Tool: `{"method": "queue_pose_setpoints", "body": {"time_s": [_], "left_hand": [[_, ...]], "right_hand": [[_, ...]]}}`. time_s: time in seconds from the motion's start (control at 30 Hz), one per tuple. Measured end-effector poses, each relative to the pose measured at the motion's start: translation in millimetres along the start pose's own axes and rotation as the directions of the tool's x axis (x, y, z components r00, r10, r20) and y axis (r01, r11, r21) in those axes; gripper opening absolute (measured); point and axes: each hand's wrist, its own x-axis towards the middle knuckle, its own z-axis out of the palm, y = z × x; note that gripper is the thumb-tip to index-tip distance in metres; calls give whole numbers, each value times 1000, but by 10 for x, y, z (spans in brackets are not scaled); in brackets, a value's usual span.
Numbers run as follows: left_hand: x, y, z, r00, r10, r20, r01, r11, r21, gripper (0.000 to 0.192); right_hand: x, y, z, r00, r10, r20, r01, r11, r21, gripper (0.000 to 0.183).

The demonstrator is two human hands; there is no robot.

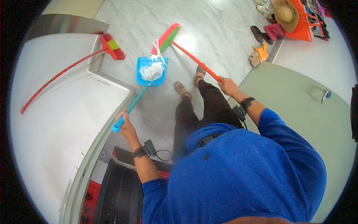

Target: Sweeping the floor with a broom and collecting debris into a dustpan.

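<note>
My left hand is closed around the blue handle of a long-handled dustpan. White crumpled, stringy scraps lie in the pan, and a few white strips hang over its front edge. My right hand grips the red pole of a broom. The broom's green and pink head is on the floor just beyond the pan's open edge, beside the strips; whether it touches them I cannot tell.
A second red broom leans against the white wall at left. A green door stands at right. Shoes, pink boots, a straw hat, an orange bag and an orange-and-tan item are at the upper right.
</note>
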Motion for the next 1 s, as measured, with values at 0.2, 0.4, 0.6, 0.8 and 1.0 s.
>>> {"method": "queue_pose_setpoints", "body": {"time_s": [0.2, 0.4, 0.6, 0.8, 1.0], "left_hand": [[26, -180, 77, 999, -42, 8, 41, 995, 96, 8], [20, -568, 213, 997, -75, -30, 77, 994, 81, 9], [0, -735, 277, 988, -140, -60, 146, 984, 104, 10], [151, -796, 452, 975, -206, -77, 208, 978, 18, 10], [360, -783, 681, 991, -125, -55, 120, 990, -72, 8]], "right_hand": [[382, -303, -336, 992, -40, -116, 41, 999, 13, 33], [-141, -257, -800, 997, 62, 40, -62, 998, -16, 38], [-96, -304, -737, 997, -69, 34, 72, 993, -97, 41], [274, -423, -578, 997, -54, 46, 61, 984, -170, 42], [410, -481, -1043, 1000, -7, -21, 3, 977, -215, 42]]}}
